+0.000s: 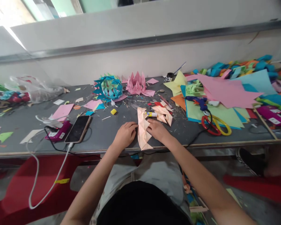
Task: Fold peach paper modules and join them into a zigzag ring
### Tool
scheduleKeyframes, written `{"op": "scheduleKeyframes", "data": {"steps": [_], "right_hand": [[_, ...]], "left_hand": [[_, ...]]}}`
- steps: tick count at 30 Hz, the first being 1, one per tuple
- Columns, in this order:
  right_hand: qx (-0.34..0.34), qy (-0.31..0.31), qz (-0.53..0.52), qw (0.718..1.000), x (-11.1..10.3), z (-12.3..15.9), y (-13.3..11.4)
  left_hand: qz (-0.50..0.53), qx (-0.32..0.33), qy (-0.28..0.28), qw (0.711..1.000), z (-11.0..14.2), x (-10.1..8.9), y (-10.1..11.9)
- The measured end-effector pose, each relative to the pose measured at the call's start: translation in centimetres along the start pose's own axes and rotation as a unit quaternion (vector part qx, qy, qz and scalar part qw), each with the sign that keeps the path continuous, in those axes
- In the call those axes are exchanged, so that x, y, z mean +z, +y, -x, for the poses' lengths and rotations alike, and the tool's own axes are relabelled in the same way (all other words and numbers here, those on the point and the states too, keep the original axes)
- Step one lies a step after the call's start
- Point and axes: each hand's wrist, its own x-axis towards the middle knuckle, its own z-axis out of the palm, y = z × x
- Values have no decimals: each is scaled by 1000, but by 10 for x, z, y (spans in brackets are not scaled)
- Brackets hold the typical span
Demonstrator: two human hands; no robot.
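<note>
A long strip of peach folded paper (142, 134) lies near the table's front edge, with pointed flaps on its right side. My left hand (125, 135) is at its left edge, fingers curled together and the fingertips on the paper's margin. From the right, my right hand (157, 129) pinches a flap of the same paper; part of those fingertips is hidden. Just beyond that hand lies a glue stick (151, 114) with a yellow and white body. More folded peach paper pieces (166, 115) rest beside the glue stick.
Blue-green (111, 89) and pink folded-paper models (136, 83) stand toward the wall. On the right are a glue gun (199, 101), scissors (221, 125) and stacked coloured paper (234, 90). A phone (78, 128) and a purple power strip (61, 131), with cables, lie left.
</note>
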Motion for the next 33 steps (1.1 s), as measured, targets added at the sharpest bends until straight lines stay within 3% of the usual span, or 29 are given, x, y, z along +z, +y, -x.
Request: {"op": "scheduleKeyframes", "data": {"steps": [11,17,22,33], "right_hand": [[26,36,-16,999,4,3,-4],[15,30,-2,999,4,3,-6],[21,15,8,1000,2,3,-9],[38,-9,20,999,0,19,-19]], "left_hand": [[-68,-22,-17,997,5,2,5],[-44,-19,9,999,6,3,5],[-64,13,-4,998,6,4,4],[-76,22,6,997,4,7,6]]}}
